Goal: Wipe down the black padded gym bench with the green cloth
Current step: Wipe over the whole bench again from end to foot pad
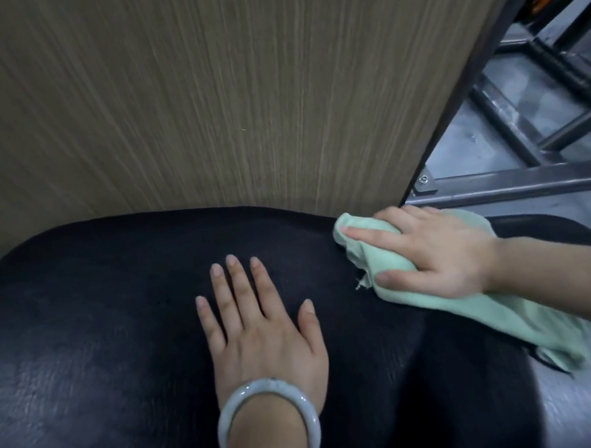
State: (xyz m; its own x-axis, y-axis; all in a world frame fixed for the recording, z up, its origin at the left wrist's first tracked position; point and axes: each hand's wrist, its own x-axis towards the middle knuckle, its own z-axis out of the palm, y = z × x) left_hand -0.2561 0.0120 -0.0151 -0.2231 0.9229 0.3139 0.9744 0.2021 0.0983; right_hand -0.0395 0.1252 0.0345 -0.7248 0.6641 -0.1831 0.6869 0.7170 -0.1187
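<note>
Bench: the black padded bench [93, 355] fills the lower left, its far edge against a wood-grain panel [185, 86].
Left hand: the left hand [260, 327] lies flat on the pad, fingers straight and slightly spread, holding nothing; a pale bangle [232, 414] circles the wrist.
Cloth: the green cloth [455, 298] sits bunched at the bench's right edge, its tail trailing off the side.
Right hand: the right hand [431, 248] presses down on the cloth, fingers and thumb curled round it.
Beyond: a dark metal frame [514, 187] stands over grey floor.

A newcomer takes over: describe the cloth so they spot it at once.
Start at the black padded bench below the wood-grain panel. At its right edge, the right hand presses the green cloth. It is the only pale, crumpled thing there.
</note>
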